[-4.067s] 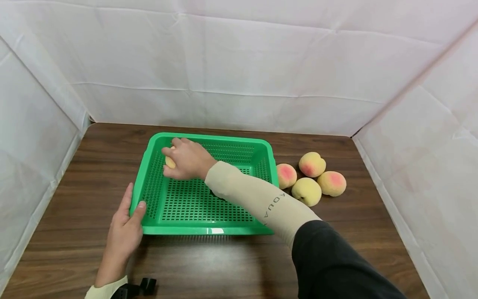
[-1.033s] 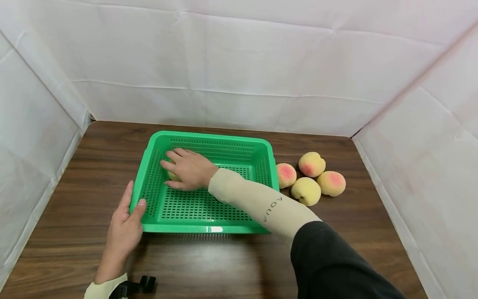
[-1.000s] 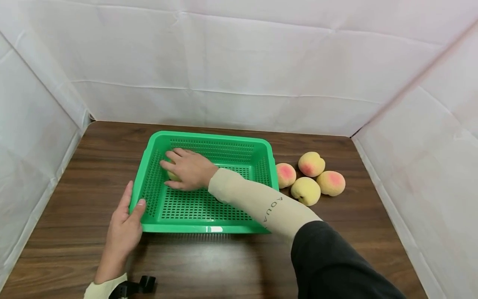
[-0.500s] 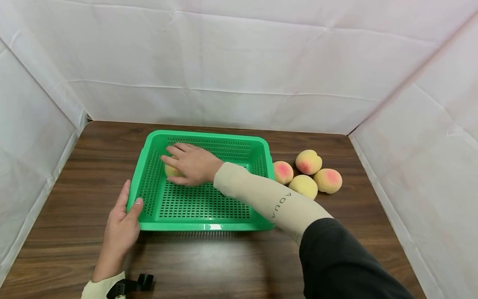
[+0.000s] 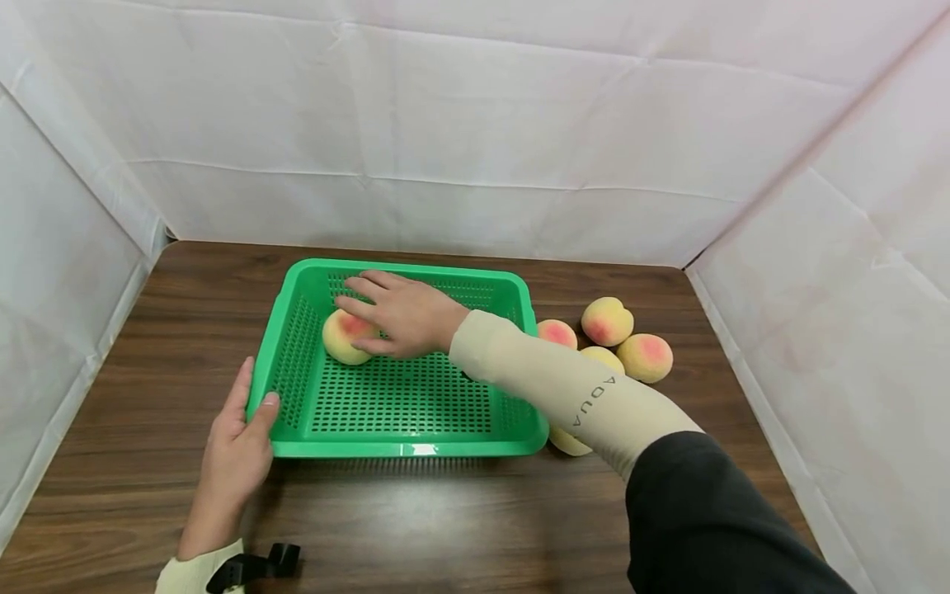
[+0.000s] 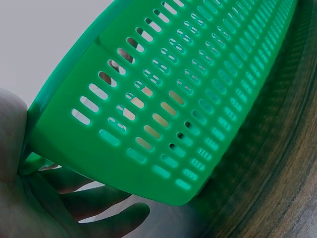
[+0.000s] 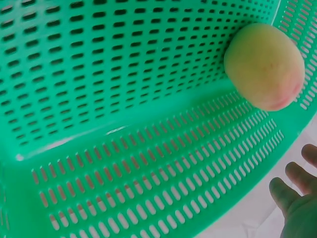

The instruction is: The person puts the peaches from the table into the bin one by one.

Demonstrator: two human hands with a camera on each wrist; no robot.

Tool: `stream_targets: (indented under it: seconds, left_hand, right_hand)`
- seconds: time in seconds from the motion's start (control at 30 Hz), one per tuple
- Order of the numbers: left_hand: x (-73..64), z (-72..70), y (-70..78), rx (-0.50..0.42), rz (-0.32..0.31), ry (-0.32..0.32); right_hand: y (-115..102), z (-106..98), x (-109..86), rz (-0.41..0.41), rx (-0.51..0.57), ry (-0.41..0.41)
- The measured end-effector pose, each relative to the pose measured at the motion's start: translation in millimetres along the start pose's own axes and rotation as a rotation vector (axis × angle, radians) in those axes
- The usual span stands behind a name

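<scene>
My left hand (image 5: 236,454) holds the left rim of a green plastic basket (image 5: 337,450), thumb on the inner side and fingers outside. In the left wrist view, the fingers (image 6: 119,220) show beyond the rim of the slotted basket wall (image 6: 74,144). One yellow peach (image 5: 340,340) with a pink blush sits inside, towards the back left corner. Over it and to its right, my right hand (image 5: 416,315) has its fingers spread, overlapping the peach's right edge in the head view. The right wrist view shows the peach (image 7: 265,69) apart from the right fingertips (image 7: 283,191).
Right of the basket, several peaches lie on the brown wooden table (image 5: 416,520), among them one blushed peach (image 5: 646,358). Another peach (image 5: 570,442) shows partly below the right sleeve (image 5: 564,388). White cloth walls (image 5: 460,124) enclose the back and sides.
My right hand has loosened from the peach and drawn right and back, uncovering it. A peach below the sleeve has come into sight. The left hand stays on the rim; the view shifted slightly.
</scene>
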State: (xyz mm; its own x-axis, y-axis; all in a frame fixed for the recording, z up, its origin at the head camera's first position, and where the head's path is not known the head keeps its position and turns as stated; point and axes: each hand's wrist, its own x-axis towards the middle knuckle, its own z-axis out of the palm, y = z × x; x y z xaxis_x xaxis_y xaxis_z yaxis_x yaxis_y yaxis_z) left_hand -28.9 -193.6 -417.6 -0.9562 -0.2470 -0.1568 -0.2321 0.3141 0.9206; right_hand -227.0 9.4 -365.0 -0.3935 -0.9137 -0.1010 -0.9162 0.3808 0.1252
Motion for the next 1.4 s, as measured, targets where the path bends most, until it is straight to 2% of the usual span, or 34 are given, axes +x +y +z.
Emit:
stream_targets:
  seconds: [0.33, 0.63, 0.93, 1.1, 1.4]
  left_hand:
    - [0.8, -1.9, 0.3, 0.001, -0.02, -0.006]
    - [0.3, -2.8, 2.0, -0.002, -0.034, 0.001]
    - [1.3, -4.5, 2.3, 0.011, -0.003, -0.011]
    - [2.0, -4.9, 2.7, 0.008, 0.017, -0.012]
    - [-0.3, -3.5, 2.8, 0.009, 0.009, -0.005]
  right_hand:
    - [11.8, -6.9, -25.2, 0.018, -0.013, 0.023]
    - [32.1, -14.5, -55.3, 0.049, -0.005, 0.016]
    - [56.2, -21.0, -92.5, 0.149, 0.064, 0.008]
    - [71.1, -21.9, -113.4, 0.209, 0.079, 0.032]
    - [97.4, -11.0, -159.5, 0.303, 0.126, 0.08]
